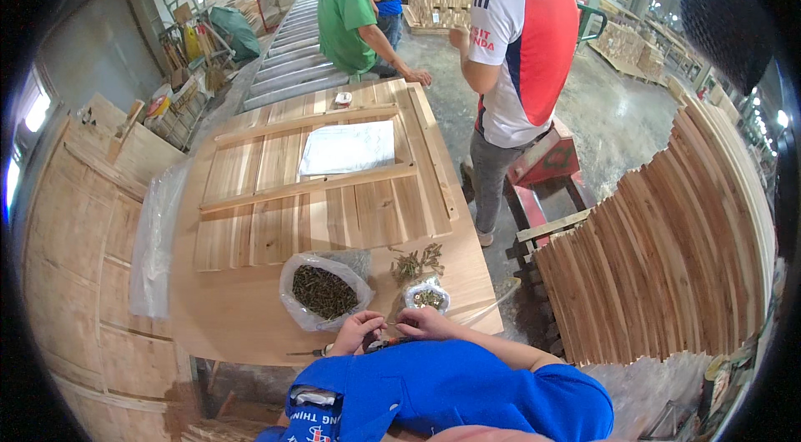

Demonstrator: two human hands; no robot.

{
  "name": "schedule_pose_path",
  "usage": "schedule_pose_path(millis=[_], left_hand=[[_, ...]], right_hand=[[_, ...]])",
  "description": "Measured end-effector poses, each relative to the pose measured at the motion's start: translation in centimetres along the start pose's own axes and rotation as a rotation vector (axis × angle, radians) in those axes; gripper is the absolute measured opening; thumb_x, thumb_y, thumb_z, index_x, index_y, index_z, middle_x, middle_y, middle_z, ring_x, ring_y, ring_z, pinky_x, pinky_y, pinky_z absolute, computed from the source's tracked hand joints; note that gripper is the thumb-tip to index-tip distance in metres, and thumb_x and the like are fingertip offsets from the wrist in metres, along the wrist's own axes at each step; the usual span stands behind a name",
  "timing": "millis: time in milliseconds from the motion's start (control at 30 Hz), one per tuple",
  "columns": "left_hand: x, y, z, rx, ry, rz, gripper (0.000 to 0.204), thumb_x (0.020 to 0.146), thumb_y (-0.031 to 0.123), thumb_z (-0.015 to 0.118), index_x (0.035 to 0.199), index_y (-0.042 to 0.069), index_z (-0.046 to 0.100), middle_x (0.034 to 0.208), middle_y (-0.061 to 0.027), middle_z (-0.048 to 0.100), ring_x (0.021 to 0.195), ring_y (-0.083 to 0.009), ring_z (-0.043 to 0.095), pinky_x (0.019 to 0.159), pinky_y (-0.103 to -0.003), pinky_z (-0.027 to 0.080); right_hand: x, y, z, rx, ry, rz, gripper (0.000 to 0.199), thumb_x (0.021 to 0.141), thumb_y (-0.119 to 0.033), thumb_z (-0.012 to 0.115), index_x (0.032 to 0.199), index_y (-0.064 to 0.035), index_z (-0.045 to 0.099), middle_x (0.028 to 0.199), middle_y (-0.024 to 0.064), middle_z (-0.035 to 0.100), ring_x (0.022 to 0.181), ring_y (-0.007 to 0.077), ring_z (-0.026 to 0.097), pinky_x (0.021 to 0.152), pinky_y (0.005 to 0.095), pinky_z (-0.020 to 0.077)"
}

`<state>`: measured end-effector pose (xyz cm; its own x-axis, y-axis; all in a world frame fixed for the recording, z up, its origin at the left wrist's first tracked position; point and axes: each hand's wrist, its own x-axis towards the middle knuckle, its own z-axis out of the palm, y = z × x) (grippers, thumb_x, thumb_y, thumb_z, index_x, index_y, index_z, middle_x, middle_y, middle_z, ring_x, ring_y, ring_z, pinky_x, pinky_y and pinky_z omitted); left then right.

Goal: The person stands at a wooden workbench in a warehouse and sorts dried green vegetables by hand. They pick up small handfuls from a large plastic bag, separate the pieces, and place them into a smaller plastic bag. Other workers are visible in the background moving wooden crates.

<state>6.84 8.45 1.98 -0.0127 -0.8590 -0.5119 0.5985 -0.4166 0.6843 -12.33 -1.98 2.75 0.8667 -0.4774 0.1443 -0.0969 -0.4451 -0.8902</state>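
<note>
At the near edge of the table my left hand (359, 330) and my right hand (424, 323) meet with their fingertips pinched. Between them shows a thin brass-coloured piece, too small to make out well. Just beyond my left hand sits an open clear plastic bag (324, 290) full of dark brass-coloured screws or bolts. A smaller plastic bag (427, 297) with small metal pieces stands beyond my right hand. Behind it lies a loose pile of bolts (417, 263). Partly hidden under my hands is a dark tool (384, 343), and a thin shaft (307, 353) points left beside it.
A slatted wooden panel (359, 217) with battens and a white paper sheet (349, 148) lies on the table (242, 317). Stacked boards (659, 250) stand at the right, wooden panels (75, 250) at the left. Co-workers in green (345, 12) and white-and-red (530, 50) shirts are beyond, near a roller conveyor (288, 50).
</note>
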Motion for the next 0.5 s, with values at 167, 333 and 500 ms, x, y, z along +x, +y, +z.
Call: schedule_pose_path(millis=[167,333,500], left_hand=[[0.4,0.5,1.4,0.103,-0.03,-0.048,0.018,0.081,0.005,0.062,0.096,-0.002,0.058,0.08,-0.0101,0.063,0.061,-0.0106,0.057,0.057,-0.022,0.048],[0.3,1.1,1.1,0.128,-0.045,-0.063,0.019,0.08,0.005,0.062,0.097,-0.003,0.059,0.079,-0.0088,0.063,0.06,-0.0101,0.057,0.057,-0.022,0.049],[0.0,1.6,1.5,0.179,-0.015,-0.067,0.017,0.081,0.006,0.062,0.094,-0.003,0.059,0.076,-0.01,0.061,0.058,-0.0115,0.058,0.054,-0.023,0.05]], right_hand=[[-1.1,0.5,-0.3,-0.038,0.054,-0.012,0.014,0.08,-0.017,0.061,0.086,-0.0041,0.058,0.067,0.0158,0.059,0.06,0.0295,0.06,0.055,0.0365,0.0471],[-0.8,0.3,-0.4,-0.074,0.033,-0.007,0.016,0.08,-0.02,0.06,0.087,-0.0051,0.058,0.07,0.0158,0.06,0.062,0.0319,0.06,0.055,0.038,0.048],[-0.9,0.3,0.0,-0.037,0.046,-0.006,0.013,0.081,-0.015,0.06,0.087,-0.0034,0.057,0.069,0.0147,0.06,0.06,0.028,0.06,0.054,0.0351,0.0463]])
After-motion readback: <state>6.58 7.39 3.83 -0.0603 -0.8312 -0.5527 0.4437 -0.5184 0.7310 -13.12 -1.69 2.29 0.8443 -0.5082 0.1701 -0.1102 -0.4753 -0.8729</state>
